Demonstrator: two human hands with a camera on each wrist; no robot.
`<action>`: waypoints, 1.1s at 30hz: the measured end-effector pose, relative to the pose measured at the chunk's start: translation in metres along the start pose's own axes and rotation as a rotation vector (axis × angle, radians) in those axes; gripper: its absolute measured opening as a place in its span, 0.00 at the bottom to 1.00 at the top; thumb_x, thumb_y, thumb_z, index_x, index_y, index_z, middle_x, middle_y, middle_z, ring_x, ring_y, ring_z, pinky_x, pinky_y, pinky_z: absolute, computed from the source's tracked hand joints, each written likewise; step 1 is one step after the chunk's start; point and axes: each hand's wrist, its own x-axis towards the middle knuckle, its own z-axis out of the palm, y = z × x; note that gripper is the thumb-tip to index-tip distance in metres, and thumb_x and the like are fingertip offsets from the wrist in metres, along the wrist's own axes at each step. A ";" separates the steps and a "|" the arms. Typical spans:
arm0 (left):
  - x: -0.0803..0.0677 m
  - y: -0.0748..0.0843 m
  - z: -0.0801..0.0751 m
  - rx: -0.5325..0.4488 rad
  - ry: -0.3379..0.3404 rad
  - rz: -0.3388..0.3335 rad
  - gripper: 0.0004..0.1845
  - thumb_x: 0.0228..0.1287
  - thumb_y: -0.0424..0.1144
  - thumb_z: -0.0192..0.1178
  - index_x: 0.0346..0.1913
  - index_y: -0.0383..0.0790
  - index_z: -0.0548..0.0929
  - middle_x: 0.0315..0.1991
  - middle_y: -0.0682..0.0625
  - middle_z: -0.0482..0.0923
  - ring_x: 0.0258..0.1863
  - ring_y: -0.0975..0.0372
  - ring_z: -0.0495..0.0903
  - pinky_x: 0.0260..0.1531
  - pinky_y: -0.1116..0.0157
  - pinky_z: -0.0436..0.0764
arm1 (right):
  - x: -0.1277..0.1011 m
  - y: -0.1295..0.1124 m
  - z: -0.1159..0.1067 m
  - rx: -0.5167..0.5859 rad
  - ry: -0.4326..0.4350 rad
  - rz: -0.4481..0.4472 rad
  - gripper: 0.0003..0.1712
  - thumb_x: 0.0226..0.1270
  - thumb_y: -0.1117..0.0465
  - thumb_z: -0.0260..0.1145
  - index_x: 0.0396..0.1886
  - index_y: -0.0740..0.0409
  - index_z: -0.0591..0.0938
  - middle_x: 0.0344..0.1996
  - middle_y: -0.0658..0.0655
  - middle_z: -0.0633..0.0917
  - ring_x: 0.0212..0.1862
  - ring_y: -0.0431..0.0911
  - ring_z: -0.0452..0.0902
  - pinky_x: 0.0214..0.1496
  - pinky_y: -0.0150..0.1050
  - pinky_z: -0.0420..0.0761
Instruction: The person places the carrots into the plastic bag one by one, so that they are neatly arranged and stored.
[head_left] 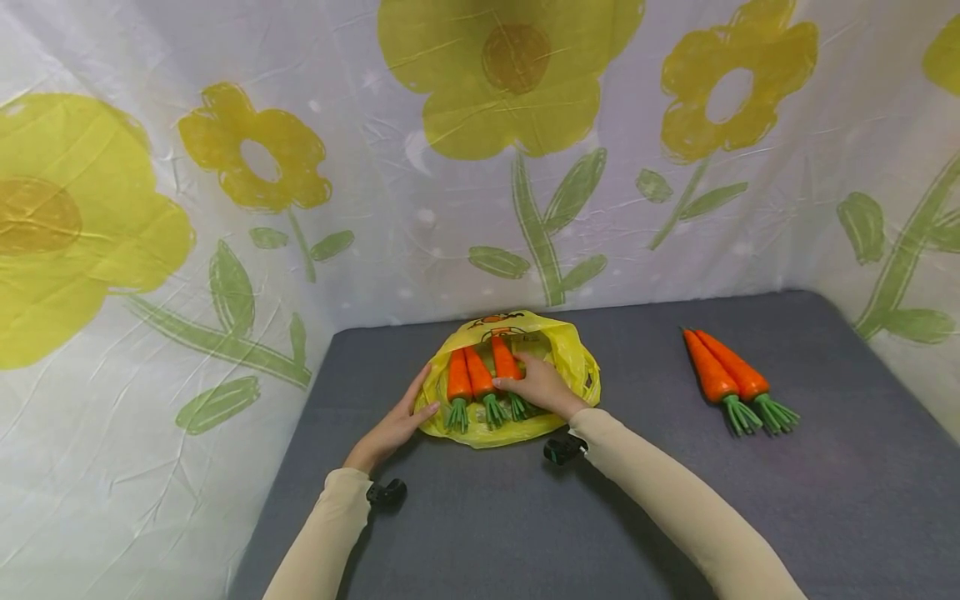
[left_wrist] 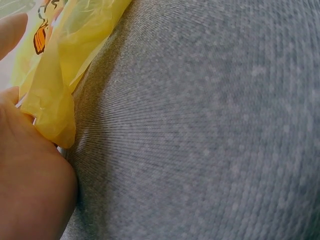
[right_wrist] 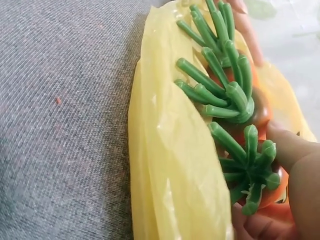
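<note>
A yellow plastic bag (head_left: 572,357) lies on the grey table (head_left: 675,500) with three orange toy carrots side by side at its mouth, green tops toward me. My right hand (head_left: 534,385) grips the rightmost carrot (head_left: 504,358); in the right wrist view its thumb (right_wrist: 295,150) and fingers curl round that carrot's orange body (right_wrist: 274,192) beside the green top (right_wrist: 247,170). My left hand (head_left: 402,415) rests with straight fingers against the bag's left edge, next to the left carrot (head_left: 459,377). In the left wrist view the bag (left_wrist: 55,75) bunches against the left hand (left_wrist: 30,190).
Two more toy carrots (head_left: 723,375) lie together on the table to the right, apart from the bag. A white cloth with yellow flowers (head_left: 517,83) walls the table at the back and both sides. Grey cloth (left_wrist: 200,125) stretches in front of the bag.
</note>
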 end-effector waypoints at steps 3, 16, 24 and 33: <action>0.001 -0.001 0.000 -0.001 0.002 -0.003 0.39 0.76 0.52 0.50 0.77 0.74 0.37 0.82 0.55 0.30 0.81 0.50 0.31 0.76 0.38 0.38 | -0.001 0.000 0.000 0.002 0.002 -0.009 0.48 0.64 0.38 0.66 0.75 0.61 0.64 0.70 0.65 0.72 0.69 0.60 0.70 0.70 0.55 0.71; 0.002 -0.003 0.001 0.038 0.007 0.016 0.39 0.77 0.51 0.49 0.79 0.67 0.37 0.82 0.52 0.30 0.81 0.48 0.32 0.75 0.37 0.38 | -0.003 0.003 -0.001 -0.018 0.004 -0.038 0.47 0.65 0.39 0.66 0.74 0.63 0.65 0.68 0.67 0.74 0.66 0.61 0.74 0.67 0.55 0.74; 0.002 -0.002 0.000 0.049 0.015 0.021 0.40 0.77 0.51 0.50 0.79 0.67 0.37 0.82 0.52 0.31 0.81 0.48 0.33 0.75 0.38 0.39 | -0.003 0.004 -0.002 -0.008 0.004 -0.037 0.47 0.65 0.38 0.65 0.74 0.62 0.65 0.68 0.66 0.74 0.67 0.60 0.73 0.67 0.55 0.74; 0.003 -0.002 0.001 0.048 0.018 0.023 0.40 0.77 0.51 0.49 0.79 0.66 0.37 0.82 0.52 0.30 0.81 0.48 0.32 0.75 0.37 0.38 | -0.004 0.003 -0.003 -0.008 -0.003 -0.024 0.47 0.65 0.39 0.65 0.74 0.62 0.65 0.69 0.66 0.73 0.67 0.61 0.72 0.68 0.56 0.73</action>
